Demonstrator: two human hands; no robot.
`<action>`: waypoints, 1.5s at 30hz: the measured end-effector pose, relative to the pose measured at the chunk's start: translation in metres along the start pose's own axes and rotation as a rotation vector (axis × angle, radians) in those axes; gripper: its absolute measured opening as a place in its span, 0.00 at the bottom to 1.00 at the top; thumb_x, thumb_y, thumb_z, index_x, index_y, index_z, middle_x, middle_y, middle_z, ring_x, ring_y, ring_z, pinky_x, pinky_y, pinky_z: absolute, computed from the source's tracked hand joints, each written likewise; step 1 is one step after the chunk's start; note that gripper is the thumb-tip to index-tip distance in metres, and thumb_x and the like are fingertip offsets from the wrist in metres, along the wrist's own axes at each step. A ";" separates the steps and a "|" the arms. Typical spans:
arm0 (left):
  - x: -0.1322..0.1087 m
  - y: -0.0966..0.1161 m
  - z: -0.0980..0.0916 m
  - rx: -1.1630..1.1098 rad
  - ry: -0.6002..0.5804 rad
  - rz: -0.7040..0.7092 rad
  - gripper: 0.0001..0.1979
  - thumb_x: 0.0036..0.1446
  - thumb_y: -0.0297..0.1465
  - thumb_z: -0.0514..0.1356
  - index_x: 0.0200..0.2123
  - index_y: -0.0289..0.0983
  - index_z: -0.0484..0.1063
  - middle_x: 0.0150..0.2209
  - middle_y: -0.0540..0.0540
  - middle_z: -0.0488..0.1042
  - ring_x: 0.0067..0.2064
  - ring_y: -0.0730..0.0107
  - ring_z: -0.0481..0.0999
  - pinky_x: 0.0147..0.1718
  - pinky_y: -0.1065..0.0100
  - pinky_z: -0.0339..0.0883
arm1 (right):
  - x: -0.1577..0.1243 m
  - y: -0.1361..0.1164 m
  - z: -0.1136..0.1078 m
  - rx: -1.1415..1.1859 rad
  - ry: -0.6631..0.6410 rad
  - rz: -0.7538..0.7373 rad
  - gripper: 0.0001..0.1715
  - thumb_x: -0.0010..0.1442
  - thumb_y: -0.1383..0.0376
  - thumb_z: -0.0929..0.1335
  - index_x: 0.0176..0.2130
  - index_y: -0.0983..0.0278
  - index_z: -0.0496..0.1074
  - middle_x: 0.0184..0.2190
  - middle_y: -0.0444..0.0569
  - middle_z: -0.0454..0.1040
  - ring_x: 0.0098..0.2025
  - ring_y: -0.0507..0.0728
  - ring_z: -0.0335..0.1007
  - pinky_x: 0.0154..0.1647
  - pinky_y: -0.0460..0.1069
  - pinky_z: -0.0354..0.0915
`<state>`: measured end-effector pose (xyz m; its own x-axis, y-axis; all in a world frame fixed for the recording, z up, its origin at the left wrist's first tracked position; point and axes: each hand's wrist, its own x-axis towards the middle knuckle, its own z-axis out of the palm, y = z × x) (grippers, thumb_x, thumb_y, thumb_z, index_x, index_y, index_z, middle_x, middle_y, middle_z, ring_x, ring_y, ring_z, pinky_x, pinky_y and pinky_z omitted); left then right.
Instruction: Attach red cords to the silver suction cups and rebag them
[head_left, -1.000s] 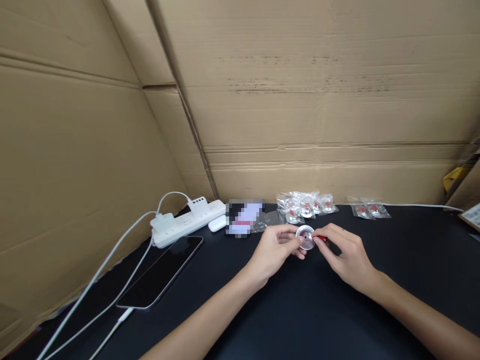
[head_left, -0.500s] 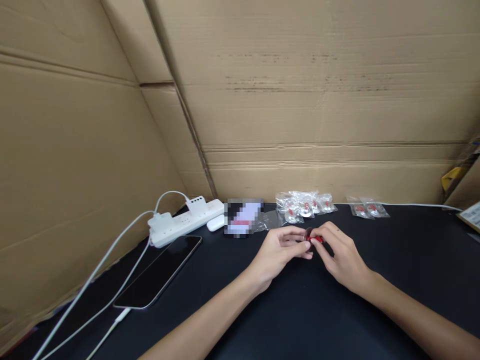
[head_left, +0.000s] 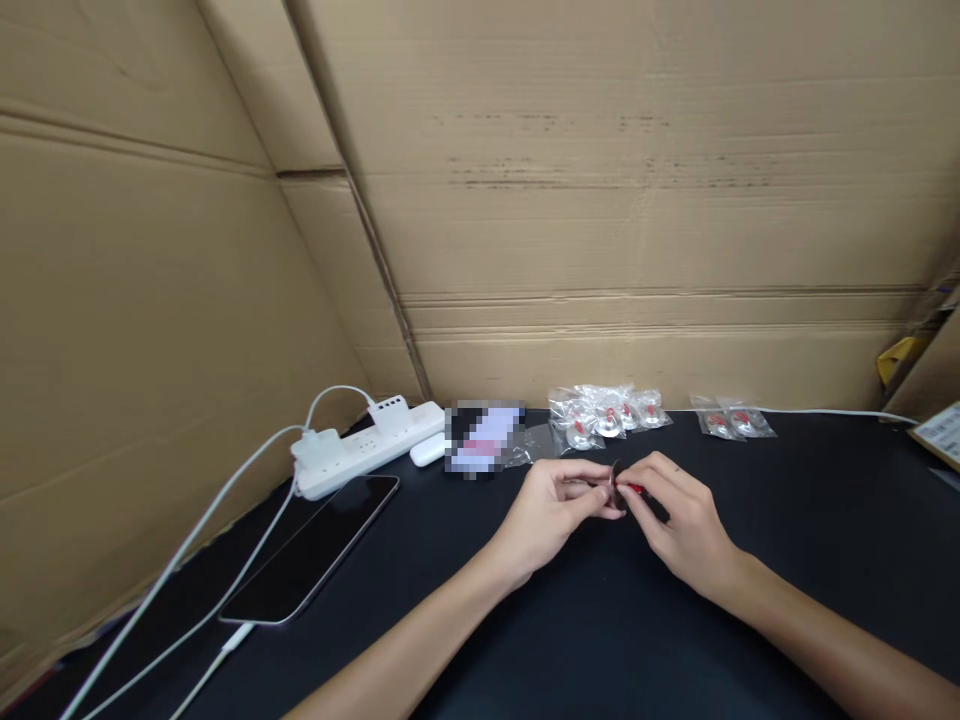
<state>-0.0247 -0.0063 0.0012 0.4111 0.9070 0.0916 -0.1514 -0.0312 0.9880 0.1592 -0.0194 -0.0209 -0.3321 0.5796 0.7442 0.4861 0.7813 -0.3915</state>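
Between my hands, a thin round metal disc (head_left: pixel 616 484) stands on edge above the black table. My left hand (head_left: pixel 561 500) pinches it by the rim from the left, thumb in front and fingers behind. From the right, my right hand (head_left: pixel 675 510) has thumb and fingertips closed on a small red piece (head_left: pixel 634 488) at the disc's face. Whether the red piece is fixed to the disc I cannot tell; my fingers partly cover it. Beyond my hands lie several clear bags (head_left: pixel 609 415) holding silvery discs with red parts, and more bagged discs (head_left: pixel 733 420) sit farther right.
An empty-looking clear bag (head_left: pixel 531 447) lies beside a blurred-out item (head_left: pixel 484 438). To the left are a white power strip (head_left: pixel 367 450) with cables, a small white case (head_left: pixel 429 450) and a charging tablet (head_left: pixel 315 550). Cardboard walls (head_left: pixel 600 240) rise behind and left.
The disc has turned more edge-on between my hands, and my right fingers have shifted slightly on the red piece. The view has moved a little.
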 end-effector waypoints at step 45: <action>0.002 0.006 -0.004 0.207 0.004 0.137 0.11 0.56 0.32 0.61 0.28 0.38 0.60 0.28 0.52 0.66 0.24 0.78 0.65 0.22 0.74 0.58 | 0.017 -0.014 -0.013 1.273 -0.410 0.683 0.19 0.58 0.63 0.73 0.47 0.64 0.67 0.36 0.48 0.73 0.30 0.52 0.73 0.34 0.48 0.68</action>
<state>-0.0282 -0.0035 0.0066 0.3958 0.8900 0.2263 -0.0175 -0.2391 0.9708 0.1573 -0.0235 0.0037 -0.6399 0.7599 0.1145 -0.3007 -0.1105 -0.9473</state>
